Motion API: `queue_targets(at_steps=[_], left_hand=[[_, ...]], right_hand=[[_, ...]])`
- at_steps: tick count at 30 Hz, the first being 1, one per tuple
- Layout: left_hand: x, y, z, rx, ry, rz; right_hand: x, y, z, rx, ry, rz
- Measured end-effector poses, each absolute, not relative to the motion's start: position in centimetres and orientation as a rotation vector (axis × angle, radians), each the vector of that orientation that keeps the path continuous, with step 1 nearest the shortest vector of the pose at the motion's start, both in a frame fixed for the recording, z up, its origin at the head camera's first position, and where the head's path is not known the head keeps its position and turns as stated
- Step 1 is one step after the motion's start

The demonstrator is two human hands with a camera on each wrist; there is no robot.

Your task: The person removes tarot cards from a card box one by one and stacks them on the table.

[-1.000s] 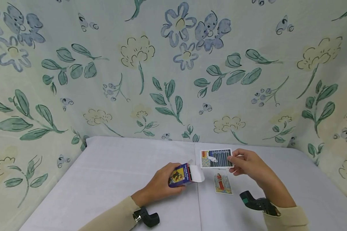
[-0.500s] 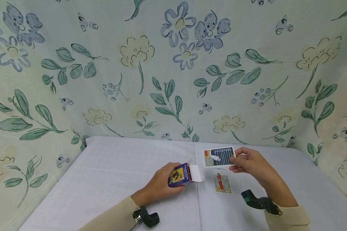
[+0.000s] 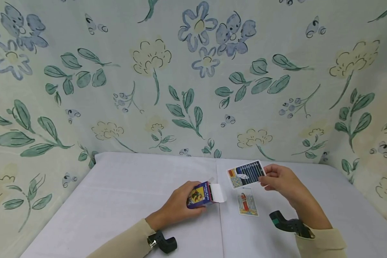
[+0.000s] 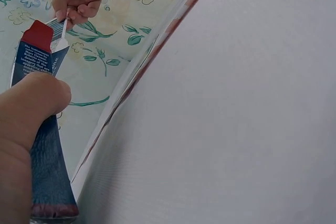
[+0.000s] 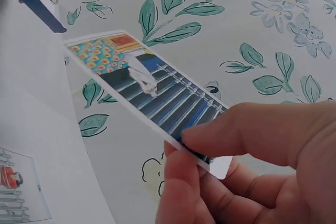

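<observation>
Head view: gripping box (image 3: 197,195) in curled left hand (image 3: 178,205), likely for steadiness; pinching card (image 3: 247,174) by end in right hand (image 3: 282,181), perhaps for visibility.

head view: soft, even, moderately bright light, direction cannot be told; shadows on the white cloth-covered bench (image 3: 132,186) faint. both wrist views dimmer, greyer. left wrist: long dark blue cardboard box (image 4: 47,156) soft toward the lower edge, grey shadow beside it. right wrist: rectangular white-bordered, blue-striped paper card (image 5: 157,93) fairly crisp.
</observation>
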State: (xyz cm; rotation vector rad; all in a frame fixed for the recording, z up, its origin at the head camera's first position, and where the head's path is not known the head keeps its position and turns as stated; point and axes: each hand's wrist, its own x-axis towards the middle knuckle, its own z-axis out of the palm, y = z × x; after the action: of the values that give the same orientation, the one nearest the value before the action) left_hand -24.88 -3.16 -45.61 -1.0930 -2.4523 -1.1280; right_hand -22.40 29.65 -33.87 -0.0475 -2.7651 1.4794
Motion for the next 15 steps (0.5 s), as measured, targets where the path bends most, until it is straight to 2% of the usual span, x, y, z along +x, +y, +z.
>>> queue_targets(at_steps=[15], left_hand=[[-24.9, -3.26, -45.52, -1.095, -2.465, -1.14]], right_hand=[[-22.9, 29.11, -34.08, -0.129, -2.735, 1.473]])
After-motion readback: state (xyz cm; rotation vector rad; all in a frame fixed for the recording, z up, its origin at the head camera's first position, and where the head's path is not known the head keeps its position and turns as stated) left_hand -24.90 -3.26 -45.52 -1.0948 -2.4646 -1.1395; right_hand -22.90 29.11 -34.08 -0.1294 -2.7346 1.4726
